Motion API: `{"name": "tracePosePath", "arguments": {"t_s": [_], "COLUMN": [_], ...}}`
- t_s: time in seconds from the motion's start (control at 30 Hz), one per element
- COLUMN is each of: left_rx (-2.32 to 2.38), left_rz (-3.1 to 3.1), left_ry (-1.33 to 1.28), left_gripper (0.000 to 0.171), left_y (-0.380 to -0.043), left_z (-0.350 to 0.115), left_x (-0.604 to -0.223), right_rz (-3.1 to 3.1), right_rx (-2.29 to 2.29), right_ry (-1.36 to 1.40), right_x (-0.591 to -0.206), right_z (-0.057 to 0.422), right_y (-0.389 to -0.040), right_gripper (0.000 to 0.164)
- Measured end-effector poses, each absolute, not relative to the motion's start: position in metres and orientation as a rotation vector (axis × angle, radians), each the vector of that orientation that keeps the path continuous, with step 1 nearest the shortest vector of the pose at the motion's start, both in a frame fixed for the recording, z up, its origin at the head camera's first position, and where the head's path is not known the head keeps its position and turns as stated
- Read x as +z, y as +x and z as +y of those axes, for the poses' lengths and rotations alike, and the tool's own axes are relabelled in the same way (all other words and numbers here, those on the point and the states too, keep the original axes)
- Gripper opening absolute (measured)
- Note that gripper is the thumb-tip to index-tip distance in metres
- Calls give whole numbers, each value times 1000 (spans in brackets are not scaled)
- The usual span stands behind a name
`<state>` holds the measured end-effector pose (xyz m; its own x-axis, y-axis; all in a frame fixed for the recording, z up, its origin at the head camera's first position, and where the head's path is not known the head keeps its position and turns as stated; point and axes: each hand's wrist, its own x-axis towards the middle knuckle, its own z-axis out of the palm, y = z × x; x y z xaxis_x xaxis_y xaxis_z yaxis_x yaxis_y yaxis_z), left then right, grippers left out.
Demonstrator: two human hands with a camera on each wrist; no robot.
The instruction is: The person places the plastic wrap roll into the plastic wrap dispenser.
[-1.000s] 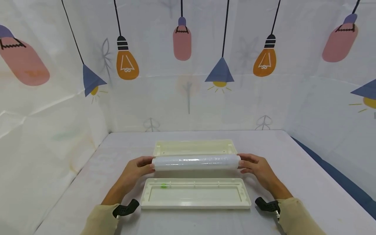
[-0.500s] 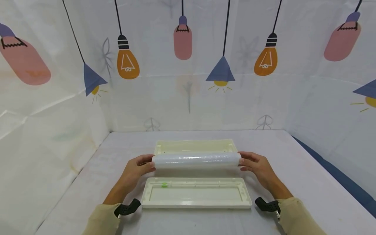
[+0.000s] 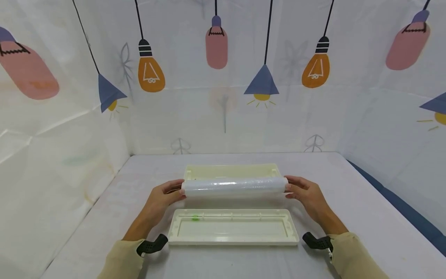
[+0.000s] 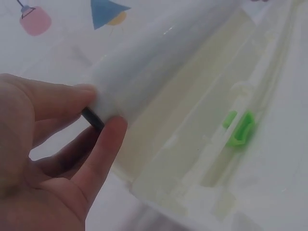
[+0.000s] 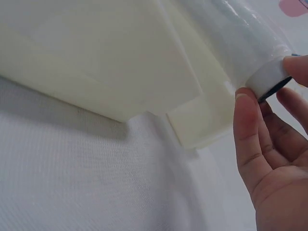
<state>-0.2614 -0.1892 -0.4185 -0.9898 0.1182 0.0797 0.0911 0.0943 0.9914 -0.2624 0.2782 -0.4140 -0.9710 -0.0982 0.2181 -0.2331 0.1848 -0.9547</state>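
A roll of cling film (image 3: pixel 235 186) is held level above the table, one hand at each end. My left hand (image 3: pixel 161 199) pinches its left end between thumb and fingers, and my right hand (image 3: pixel 309 197) grips the right end the same way. In the right wrist view the roll's cardboard core (image 5: pixel 269 79) shows between the fingers. Behind and below the roll lies a long cream plastic box (image 3: pixel 233 170), its front part hidden by the roll. Nearer me lies a matching shallow cream piece (image 3: pixel 233 229) with a rail and a bright green slider (image 4: pixel 240 127).
Both cream pieces rest on a white-covered table (image 3: pixel 352 209). A white curtain (image 3: pixel 195 124) printed with lamps encloses the back and sides. Blue cloth (image 3: pixel 393 199) shows past the right table edge. Each wrist wears a black camera mount (image 3: pixel 152 244).
The roll has shifted slightly up and away from me in the head view, both hands moving with it. The cream pieces stay where they were, apart from slight camera movement.
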Motion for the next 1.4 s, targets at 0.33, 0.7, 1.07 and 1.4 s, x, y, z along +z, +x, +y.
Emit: {"name": "tracePosePath", "arguments": {"t_s": [0.33, 0.7, 1.07, 1.4], "left_rx": [2042, 2136, 2102, 2121], "left_rz": [2368, 2279, 2334, 2314], "left_ry": [317, 311, 297, 277], "left_gripper": [53, 52, 49, 49], "left_y": [-267, -273, -287, -295], "left_z": [-190, -184, -185, -186], "left_x": [-406, -398, -386, -382], "right_rz": [-2225, -2199, -2232, -2287], "right_rx": [1948, 1954, 1962, 1921], "right_ry": [376, 377, 394, 411], "right_x": [-404, -402, -394, -388], "right_z": [277, 278, 275, 274], "right_y": [-270, -273, -279, -286], "right_gripper": [54, 57, 60, 59]}}
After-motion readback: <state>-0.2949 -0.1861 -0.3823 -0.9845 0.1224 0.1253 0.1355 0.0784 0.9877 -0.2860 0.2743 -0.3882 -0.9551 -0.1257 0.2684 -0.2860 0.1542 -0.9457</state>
